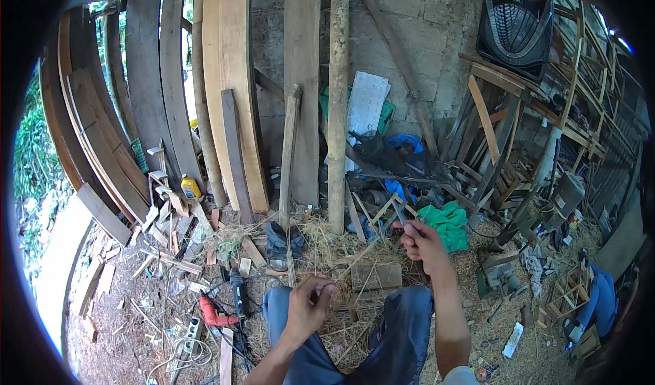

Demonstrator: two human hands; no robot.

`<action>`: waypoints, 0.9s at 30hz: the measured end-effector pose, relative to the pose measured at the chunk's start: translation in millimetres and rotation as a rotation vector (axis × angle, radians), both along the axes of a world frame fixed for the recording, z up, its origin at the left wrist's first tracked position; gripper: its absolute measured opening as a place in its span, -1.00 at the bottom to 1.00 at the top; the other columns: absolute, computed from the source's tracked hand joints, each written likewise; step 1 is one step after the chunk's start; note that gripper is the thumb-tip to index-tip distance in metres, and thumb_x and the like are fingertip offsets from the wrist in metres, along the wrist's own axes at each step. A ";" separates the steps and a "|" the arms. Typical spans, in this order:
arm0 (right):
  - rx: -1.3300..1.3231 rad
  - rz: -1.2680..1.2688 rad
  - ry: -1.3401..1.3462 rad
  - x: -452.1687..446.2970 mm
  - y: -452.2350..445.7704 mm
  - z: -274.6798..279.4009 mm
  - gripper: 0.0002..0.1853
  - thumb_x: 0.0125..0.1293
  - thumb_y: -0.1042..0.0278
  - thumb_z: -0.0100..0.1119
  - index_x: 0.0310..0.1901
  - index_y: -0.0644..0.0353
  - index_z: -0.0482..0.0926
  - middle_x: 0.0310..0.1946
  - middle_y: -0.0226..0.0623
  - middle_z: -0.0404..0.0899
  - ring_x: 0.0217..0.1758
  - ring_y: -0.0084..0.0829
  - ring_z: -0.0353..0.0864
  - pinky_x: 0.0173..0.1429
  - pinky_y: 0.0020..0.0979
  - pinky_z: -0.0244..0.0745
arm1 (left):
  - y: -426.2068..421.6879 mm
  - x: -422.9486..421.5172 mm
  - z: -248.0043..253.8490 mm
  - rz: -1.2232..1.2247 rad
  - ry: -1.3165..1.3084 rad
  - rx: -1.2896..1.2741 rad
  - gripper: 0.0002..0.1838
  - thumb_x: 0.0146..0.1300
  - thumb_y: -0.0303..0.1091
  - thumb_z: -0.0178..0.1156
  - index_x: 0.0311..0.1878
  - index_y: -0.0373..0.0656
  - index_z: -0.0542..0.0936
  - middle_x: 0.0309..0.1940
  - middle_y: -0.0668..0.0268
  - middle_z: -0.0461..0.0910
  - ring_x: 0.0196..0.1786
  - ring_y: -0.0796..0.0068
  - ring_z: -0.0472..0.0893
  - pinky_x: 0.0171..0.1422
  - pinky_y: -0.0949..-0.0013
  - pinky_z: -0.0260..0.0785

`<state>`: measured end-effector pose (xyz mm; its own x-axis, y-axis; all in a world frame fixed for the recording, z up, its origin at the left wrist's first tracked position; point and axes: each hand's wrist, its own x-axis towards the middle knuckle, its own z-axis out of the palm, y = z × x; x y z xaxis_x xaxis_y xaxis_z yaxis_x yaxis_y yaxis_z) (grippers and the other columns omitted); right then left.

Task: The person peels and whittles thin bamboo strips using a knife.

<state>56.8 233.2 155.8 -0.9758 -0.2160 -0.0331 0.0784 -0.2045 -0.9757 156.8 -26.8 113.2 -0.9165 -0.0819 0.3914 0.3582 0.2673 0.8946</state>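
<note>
Though narrow, a grey blade (pixel 398 211)

1. Around me, the floor (pixel 126 337) is littered with wood shavings (pixel 471 279).
2. On it lies my red power drill (pixel 216 312).
3. Just right of the drill: my angle grinder (pixel 239 295).
4. Nearer me than the drill: a power strip (pixel 193 332), a wooden slat (pixel 226 359).

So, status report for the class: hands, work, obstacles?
Left hand pinched, contents unclear. Right hand closed around knife-like tool. Straw, wood scraps underfoot; red drill left of knees.
</note>
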 end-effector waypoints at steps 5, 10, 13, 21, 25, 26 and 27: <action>0.027 -0.013 0.131 22.2 -27.0 -2.6 -0.77 0.41 0.31 0.01 -0.10 0.30 0.54 -0.53 -0.46 0.44 -0.67 -0.75 0.19 -0.60 -0.66 0.10 | 5.3 -13.8 -8.5 -0.030 -0.064 0.135 -0.92 0.26 -0.46 0.22 -0.22 -0.26 0.58 -0.49 0.43 0.54 -0.47 0.73 0.41 -0.39 0.56 0.25; -0.180 0.019 0.139 21.2 -52.6 -15.5 -0.77 0.42 0.25 0.03 -0.12 0.26 0.47 -0.61 -0.44 0.34 -0.66 -0.68 0.19 -0.59 -0.60 0.12 | 13.0 -23.7 -9.7 -0.140 -0.157 0.380 -0.88 0.28 -0.44 0.21 -0.16 -0.23 0.55 -0.50 0.48 0.49 -0.51 0.75 0.36 -0.43 0.58 0.20; -0.246 0.039 0.281 6.9 -58.9 -37.6 -0.78 0.43 0.27 0.01 -0.16 0.28 0.48 -0.60 -0.44 0.37 -0.63 -0.68 0.22 -0.55 -0.58 0.15 | 11.3 -30.5 -5.9 -0.124 -0.230 0.439 -0.87 0.30 -0.42 0.19 -0.14 -0.21 0.52 -0.50 0.50 0.46 -0.52 0.79 0.33 -0.48 0.62 0.15; -0.319 0.067 0.225 -2.3 -60.3 -88.6 -0.71 0.42 0.31 0.03 0.03 0.33 0.48 -0.48 -0.29 0.57 -0.63 -0.66 0.32 -0.55 -0.58 0.22 | 27.8 -54.7 -18.1 -0.162 -0.312 0.382 -0.88 0.33 -0.39 0.16 -0.11 -0.16 0.50 -0.45 0.53 0.45 -0.50 0.80 0.30 -0.47 0.62 0.09; -0.211 0.100 0.189 2.5 -44.7 -93.4 -0.69 0.40 0.35 0.05 0.10 0.31 0.46 -0.48 -0.31 0.57 -0.62 -0.71 0.29 -0.56 -0.61 0.18 | 46.5 -69.8 -29.2 -0.218 -0.325 0.327 -0.87 0.33 -0.39 0.15 -0.09 -0.16 0.51 -0.42 0.51 0.47 -0.48 0.79 0.32 -0.46 0.62 0.11; -0.201 0.093 0.187 2.3 -42.1 -97.2 -0.70 0.40 0.37 0.06 0.10 0.31 0.46 -0.49 -0.34 0.56 -0.62 -0.72 0.28 -0.56 -0.61 0.17 | 51.2 -73.4 -32.4 -0.225 -0.329 0.305 -0.87 0.34 -0.39 0.15 -0.09 -0.17 0.51 -0.41 0.50 0.48 -0.48 0.79 0.33 -0.46 0.62 0.11; -0.189 0.090 0.184 2.2 -39.8 -100.0 -0.71 0.39 0.39 0.06 0.09 0.30 0.47 -0.50 -0.37 0.55 -0.61 -0.74 0.26 -0.56 -0.62 0.16 | 55.6 -75.7 -34.9 -0.228 -0.332 0.285 -0.86 0.34 -0.39 0.14 -0.08 -0.18 0.52 -0.41 0.50 0.50 -0.48 0.79 0.34 -0.45 0.62 0.12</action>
